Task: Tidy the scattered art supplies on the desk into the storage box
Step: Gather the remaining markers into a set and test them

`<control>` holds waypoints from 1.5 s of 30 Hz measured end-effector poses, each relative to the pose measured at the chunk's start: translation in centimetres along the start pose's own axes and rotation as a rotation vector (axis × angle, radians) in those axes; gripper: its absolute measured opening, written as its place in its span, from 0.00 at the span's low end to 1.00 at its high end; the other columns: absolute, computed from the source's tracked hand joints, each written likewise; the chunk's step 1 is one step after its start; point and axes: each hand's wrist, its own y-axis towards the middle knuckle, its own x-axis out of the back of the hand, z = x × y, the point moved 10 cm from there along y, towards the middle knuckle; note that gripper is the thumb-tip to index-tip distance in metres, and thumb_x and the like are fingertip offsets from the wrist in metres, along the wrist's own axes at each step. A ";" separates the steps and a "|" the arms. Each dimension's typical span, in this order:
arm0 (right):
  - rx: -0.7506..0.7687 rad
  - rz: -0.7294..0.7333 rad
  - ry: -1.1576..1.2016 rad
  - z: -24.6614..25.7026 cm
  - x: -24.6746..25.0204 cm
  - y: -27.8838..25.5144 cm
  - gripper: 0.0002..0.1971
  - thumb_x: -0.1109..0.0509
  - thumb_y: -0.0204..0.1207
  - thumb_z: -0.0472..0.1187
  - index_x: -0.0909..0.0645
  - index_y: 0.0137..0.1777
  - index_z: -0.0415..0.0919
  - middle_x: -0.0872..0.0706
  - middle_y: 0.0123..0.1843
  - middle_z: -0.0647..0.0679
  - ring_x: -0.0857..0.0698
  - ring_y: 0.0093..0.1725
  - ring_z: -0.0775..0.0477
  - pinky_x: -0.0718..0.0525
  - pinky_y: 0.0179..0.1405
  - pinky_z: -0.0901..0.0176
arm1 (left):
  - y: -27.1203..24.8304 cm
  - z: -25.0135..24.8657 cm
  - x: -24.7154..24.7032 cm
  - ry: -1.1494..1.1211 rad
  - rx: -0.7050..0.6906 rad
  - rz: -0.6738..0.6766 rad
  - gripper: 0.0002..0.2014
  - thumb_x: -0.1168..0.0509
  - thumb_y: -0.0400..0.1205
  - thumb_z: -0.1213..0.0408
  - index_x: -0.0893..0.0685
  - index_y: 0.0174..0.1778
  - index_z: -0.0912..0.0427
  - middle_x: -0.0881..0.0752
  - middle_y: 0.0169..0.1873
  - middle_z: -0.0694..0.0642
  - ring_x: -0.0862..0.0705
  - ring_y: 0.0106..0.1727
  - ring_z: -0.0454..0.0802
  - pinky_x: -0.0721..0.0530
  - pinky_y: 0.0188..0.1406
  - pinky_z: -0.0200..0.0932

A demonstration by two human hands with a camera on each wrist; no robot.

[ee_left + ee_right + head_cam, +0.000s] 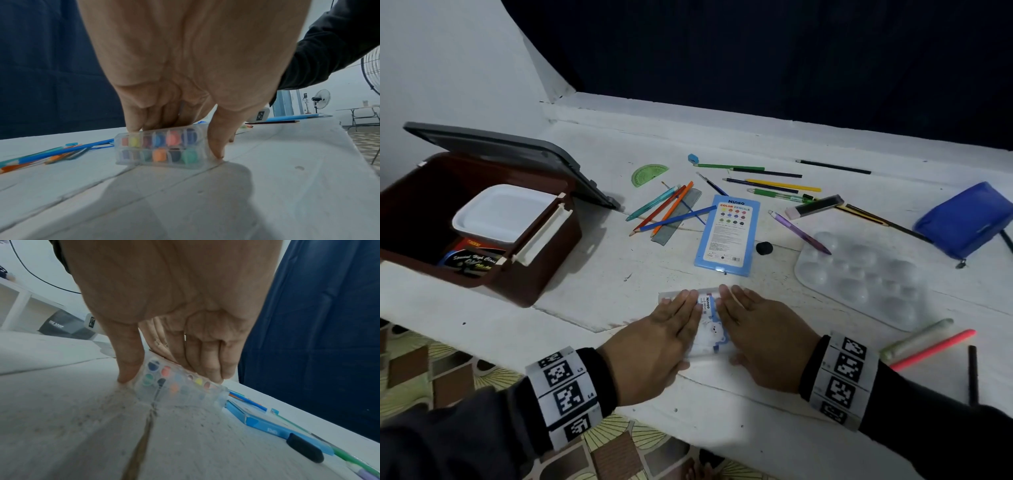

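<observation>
Near the tabletop's point(619, 281) front edge, left hand point(654, 339) and right hand point(760, 335), each grip spread flat, press down a clear paint case point(710, 334), likely to close it.

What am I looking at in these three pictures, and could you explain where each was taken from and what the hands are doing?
No machine here: a person works with bare hands and wears three cameras. The wide picture comes from the head camera, looking down at a white table. The other two come from wrist cameras, looking along each palm towards the fingers. The left hand and right hand both rest on a small clear paint box: fingers flat along its lid, thumbs at its near end. The wrist views show two rows of colour pots inside. Around it lie coloured pencils, a blue pencil pack, a clear mixing tray, a blue pouch and, on the left, a brown box with its lid up.
</observation>
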 end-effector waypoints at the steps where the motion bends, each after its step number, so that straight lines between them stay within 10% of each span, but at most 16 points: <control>1: 0.001 0.018 -0.008 0.0 0.0 -0.1 0.43 0.39 0.84 0.54 0.58 0.83 0.27 0.56 0.85 0.27 0.48 0.85 0.31 0.51 0.83 0.46 | 0.0 0.0 0.3 -0.008 -0.015 0.005 0.38 0.43 0.82 0.49 0.38 0.82 0.73 0.35 0.81 0.73 0.35 0.83 0.65 0.28 0.78 0.57; 5: -0.012 0.060 0.138 -0.8 1.6 -0.6 0.41 0.42 0.84 0.60 0.56 0.86 0.37 0.54 0.87 0.40 0.48 0.86 0.41 0.45 0.83 0.49 | 0.0 1.9 1.8 -0.284 -0.038 0.066 0.37 0.44 0.87 0.45 0.48 0.87 0.61 0.49 0.87 0.58 0.50 0.88 0.49 0.48 0.87 0.46; 9: -0.056 0.011 0.422 -3.3 2.7 -1.3 0.30 0.47 0.82 0.64 0.34 0.79 0.50 0.24 0.76 0.49 0.23 0.72 0.45 0.24 0.70 0.45 | -0.7 4.4 5.8 -0.625 0.031 -0.202 0.25 0.43 0.87 0.45 0.25 0.78 0.50 0.23 0.76 0.43 0.25 0.75 0.35 0.28 0.74 0.33; 12: -0.046 -0.042 0.523 -3.5 3.0 -1.9 0.26 0.44 0.83 0.61 0.33 0.79 0.54 0.24 0.75 0.53 0.23 0.71 0.51 0.25 0.71 0.49 | -1.7 5.4 6.3 -0.721 0.123 -0.315 0.22 0.40 0.85 0.46 0.19 0.72 0.49 0.16 0.68 0.41 0.20 0.66 0.27 0.27 0.64 0.23; 17: -0.034 -0.021 0.373 -2.8 3.4 -1.4 0.34 0.36 0.79 0.62 0.41 0.82 0.54 0.30 0.78 0.54 0.28 0.74 0.53 0.27 0.72 0.55 | -1.6 5.7 5.7 -0.767 0.203 -0.303 0.21 0.40 0.86 0.46 0.18 0.70 0.52 0.15 0.66 0.43 0.18 0.65 0.34 0.21 0.66 0.37; 24: -0.115 -0.174 0.682 -4.6 5.4 0.2 0.19 0.31 0.78 0.58 0.23 0.67 0.55 0.15 0.62 0.57 0.18 0.59 0.59 0.18 0.62 0.54 | -1.3 6.8 6.8 -0.932 0.249 -0.334 0.22 0.30 0.78 0.42 0.17 0.66 0.47 0.13 0.57 0.42 0.15 0.59 0.41 0.17 0.61 0.47; 30: -0.278 -0.199 0.874 -5.2 5.2 1.0 0.39 0.38 0.65 0.76 0.37 0.77 0.68 0.32 0.70 0.69 0.30 0.68 0.63 0.26 0.73 0.55 | -1.4 10.0 7.2 -0.954 0.255 -0.417 0.10 0.30 0.83 0.54 0.17 0.59 0.49 0.12 0.51 0.46 0.14 0.55 0.45 0.18 0.58 0.51; 34: -0.373 -0.291 1.020 -3.4 7.8 2.3 0.32 0.41 0.66 0.74 0.38 0.72 0.75 0.33 0.70 0.67 0.30 0.69 0.61 0.28 0.75 0.52 | -3.8 13.0 9.6 -0.992 0.258 -0.480 0.13 0.32 0.82 0.47 0.19 0.59 0.47 0.12 0.46 0.52 0.14 0.48 0.51 0.17 0.50 0.57; 39: -0.325 -0.540 1.113 1.2 13.7 6.2 0.27 0.46 0.73 0.73 0.30 0.71 0.72 0.22 0.66 0.74 0.24 0.67 0.67 0.24 0.60 0.72 | -10.4 19.4 14.1 -1.135 0.219 -0.632 0.11 0.30 0.83 0.52 0.16 0.59 0.51 0.11 0.51 0.48 0.12 0.54 0.47 0.13 0.52 0.43; 45: -0.250 -0.766 1.125 7.5 19.8 11.6 0.22 0.47 0.77 0.70 0.24 0.66 0.67 0.16 0.62 0.67 0.20 0.65 0.64 0.21 0.61 0.66 | -19.8 29.7 16.2 -1.231 0.298 -0.844 0.12 0.24 0.77 0.53 0.13 0.53 0.52 0.10 0.48 0.51 0.10 0.50 0.47 0.10 0.42 0.42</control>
